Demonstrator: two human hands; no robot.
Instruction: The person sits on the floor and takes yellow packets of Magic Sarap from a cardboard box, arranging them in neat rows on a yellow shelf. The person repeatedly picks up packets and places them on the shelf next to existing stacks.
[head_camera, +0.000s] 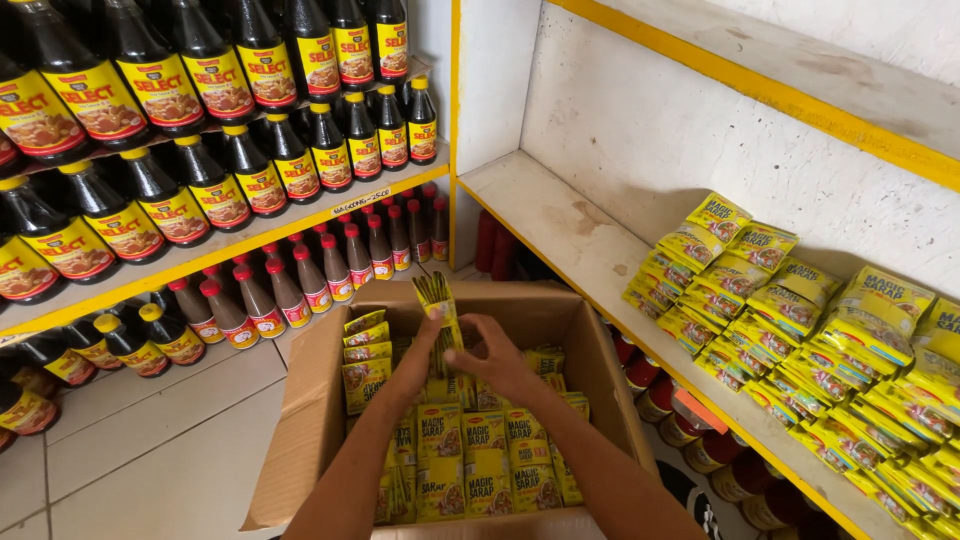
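Both my hands are over an open cardboard box (310, 400) full of yellow seasoning sachets (470, 460). My left hand (425, 345) and my right hand (490, 350) together grip a stack of yellow sachets (436, 300), lifted upright above the box's far side. My forearms cross the box from the bottom of the view. More sachets stand in rows inside the box.
A white shelf with yellow edging (590, 260) on the right carries rows of the same yellow sachets (800, 330). Dark sauce bottles with yellow caps (200, 190) and red-capped bottles (330, 265) fill the shelves on the left. Pale tiled floor (150, 440) lies beside the box.
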